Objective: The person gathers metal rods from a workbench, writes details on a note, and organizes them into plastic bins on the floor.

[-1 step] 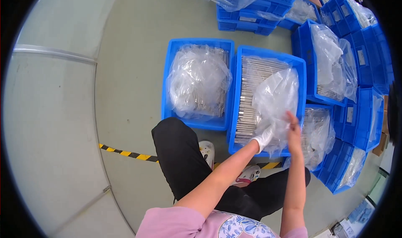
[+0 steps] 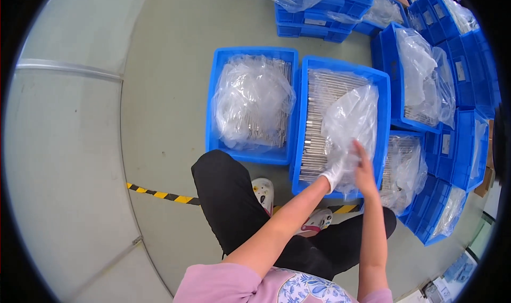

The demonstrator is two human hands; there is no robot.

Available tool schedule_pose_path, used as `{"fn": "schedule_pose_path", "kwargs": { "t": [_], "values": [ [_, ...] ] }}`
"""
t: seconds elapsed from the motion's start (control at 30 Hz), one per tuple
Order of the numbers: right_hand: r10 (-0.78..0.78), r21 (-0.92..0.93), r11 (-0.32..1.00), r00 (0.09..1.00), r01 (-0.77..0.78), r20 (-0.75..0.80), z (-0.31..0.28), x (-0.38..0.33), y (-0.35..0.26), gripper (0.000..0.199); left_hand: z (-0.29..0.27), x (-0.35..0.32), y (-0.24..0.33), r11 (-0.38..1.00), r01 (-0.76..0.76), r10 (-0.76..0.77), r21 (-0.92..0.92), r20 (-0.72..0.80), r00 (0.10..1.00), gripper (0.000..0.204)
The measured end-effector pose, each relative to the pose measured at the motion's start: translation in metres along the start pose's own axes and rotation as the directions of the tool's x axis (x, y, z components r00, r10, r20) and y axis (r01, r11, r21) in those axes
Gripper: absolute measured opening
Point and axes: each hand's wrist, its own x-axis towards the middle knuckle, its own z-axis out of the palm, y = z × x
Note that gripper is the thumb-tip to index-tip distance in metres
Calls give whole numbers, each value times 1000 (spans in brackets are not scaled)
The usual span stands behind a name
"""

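Observation:
My left hand [image 2: 334,173], in a white glove, rests at the near end of the right-hand blue crate [image 2: 386,108]. Its fingers merge with the clear plastic bag [image 2: 348,114], so their grip is hidden. Bare, my right hand [image 2: 364,172] is over the same bag just right of the glove, fingers stretched out. Beneath the plastic lie rows of thin metal rods [image 2: 315,127], showing along the crate's left side.
Another blue crate [image 2: 211,132] of plastic-covered rods stands close on the left. Stacked blue crates [image 2: 311,32] fill the back and right. Striped tape [image 2: 165,196] crosses the floor, with a pale wall panel [image 2: 69,143] at left.
My right hand has moved left, closer to my gloved left hand and over the plastic. The left hand stays nearly in place.

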Motion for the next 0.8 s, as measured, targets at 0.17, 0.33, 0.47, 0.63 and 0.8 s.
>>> {"fn": "schedule_pose_path", "kwargs": {
  "t": [0.17, 0.33, 0.47, 0.63, 0.8],
  "values": [
    [66, -658, 752, 998, -41, 12, 49, 33, 3, 67, -26, -29, 58, 648, 276, -74, -710, 302, 950, 44],
    [-33, -879, 465, 991, -103, -133, 73, 41, 20, 59, -108, -73, 143, 849, -101, -174, -519, -454, 874, 23],
    [-87, -962, 212, 978, -170, -192, 95, 53, 32, 50, -161, -14, 183, 968, -112, 251, 225, -830, 498, 36],
    [-21, -951, 232, 977, -203, -213, 99, 54, 28, 49, -187, 26, 230, -91, 411, 610, 907, -275, 743, 60],
    [-25, -952, 196, 970, -233, -243, 100, 55, 35, 48, -242, 17, 151, -128, 387, -15, 913, -392, 920, 78]
  ]
}}
